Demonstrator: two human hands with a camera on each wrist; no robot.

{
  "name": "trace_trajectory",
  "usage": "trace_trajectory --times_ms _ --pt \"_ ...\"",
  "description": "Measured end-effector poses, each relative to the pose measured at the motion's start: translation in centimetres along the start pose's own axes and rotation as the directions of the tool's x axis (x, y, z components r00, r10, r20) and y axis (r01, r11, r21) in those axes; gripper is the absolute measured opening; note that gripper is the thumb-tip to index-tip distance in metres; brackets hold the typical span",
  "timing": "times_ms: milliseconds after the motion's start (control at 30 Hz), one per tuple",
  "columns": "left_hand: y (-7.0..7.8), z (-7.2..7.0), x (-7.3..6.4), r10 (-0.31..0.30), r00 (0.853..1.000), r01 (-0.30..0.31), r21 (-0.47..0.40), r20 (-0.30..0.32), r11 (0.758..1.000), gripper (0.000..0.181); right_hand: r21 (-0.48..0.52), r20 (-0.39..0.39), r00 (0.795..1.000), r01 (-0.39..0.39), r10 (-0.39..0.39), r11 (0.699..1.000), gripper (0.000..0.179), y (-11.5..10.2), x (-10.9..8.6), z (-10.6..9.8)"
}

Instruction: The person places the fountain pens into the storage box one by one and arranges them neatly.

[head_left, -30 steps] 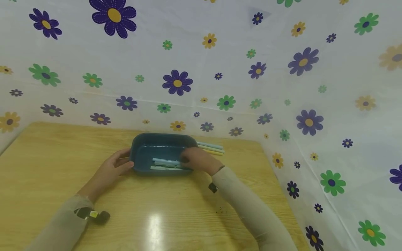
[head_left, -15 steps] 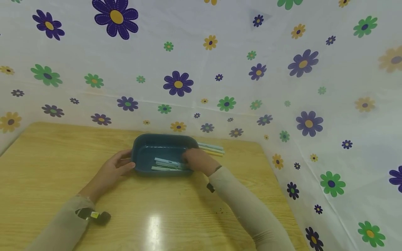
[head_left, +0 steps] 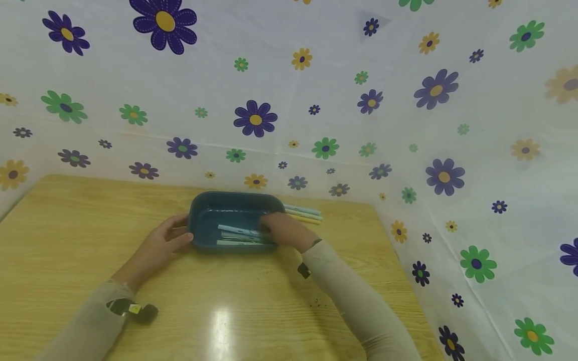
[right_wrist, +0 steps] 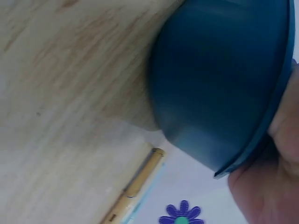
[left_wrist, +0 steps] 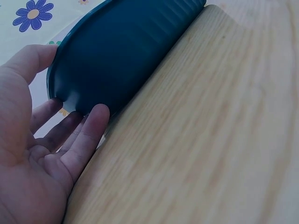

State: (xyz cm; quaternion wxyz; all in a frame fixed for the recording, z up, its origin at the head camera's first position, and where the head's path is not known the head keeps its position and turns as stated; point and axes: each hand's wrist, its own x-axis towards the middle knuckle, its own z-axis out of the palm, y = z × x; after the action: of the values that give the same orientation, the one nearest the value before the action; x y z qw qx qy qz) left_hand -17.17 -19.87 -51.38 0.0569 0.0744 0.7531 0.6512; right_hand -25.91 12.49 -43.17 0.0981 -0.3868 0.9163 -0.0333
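Note:
A dark blue-green plastic bin (head_left: 217, 219) stands on the wooden table. Its left end is touched by my left hand (head_left: 160, 243), with thumb and fingers spread against the outer wall; the left wrist view shows this hand (left_wrist: 51, 135) at the rim. My right hand (head_left: 289, 230) reaches over the bin's right end, its fingers curled inside around the end of a light-blue pen (head_left: 239, 230); the fingertips are hidden. Below that pen lie a greenish pen (head_left: 237, 237) and a pale pen (head_left: 235, 243) along the near wall.
Right of the bin, several pens lie side by side on the table (head_left: 253, 301), among them a yellow pen (head_left: 309, 219) and a light-blue one. Small dark specks (head_left: 317, 303) dot the tabletop. A flowered curtain (head_left: 289, 100) hangs behind and at the right.
In the bin, the light-blue pen's free end has shifted slightly left and away from the pen below. The left hand and bin stay put; the right hand barely moves.

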Motion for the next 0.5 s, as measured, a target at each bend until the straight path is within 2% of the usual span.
trace_trajectory --times_ms 133,300,500 --pt "-0.07 -0.07 0.09 -0.003 1.0 0.003 0.002 -0.002 1.0 0.065 0.079 -0.05 0.999 -0.004 0.008 0.997 0.007 0.42 -0.18 0.33" --pt "-0.08 -0.08 0.1 -0.005 1.0 0.005 0.011 -0.001 1.0 0.066 0.106 -0.116 0.993 -0.005 0.017 0.994 0.009 0.63 -0.36 0.75" --pt "-0.04 -0.15 0.05 -0.002 1.0 0.002 0.015 -0.002 1.0 0.065 0.112 -0.152 0.988 0.01 0.007 0.994 0.011 0.68 -0.38 1.01"
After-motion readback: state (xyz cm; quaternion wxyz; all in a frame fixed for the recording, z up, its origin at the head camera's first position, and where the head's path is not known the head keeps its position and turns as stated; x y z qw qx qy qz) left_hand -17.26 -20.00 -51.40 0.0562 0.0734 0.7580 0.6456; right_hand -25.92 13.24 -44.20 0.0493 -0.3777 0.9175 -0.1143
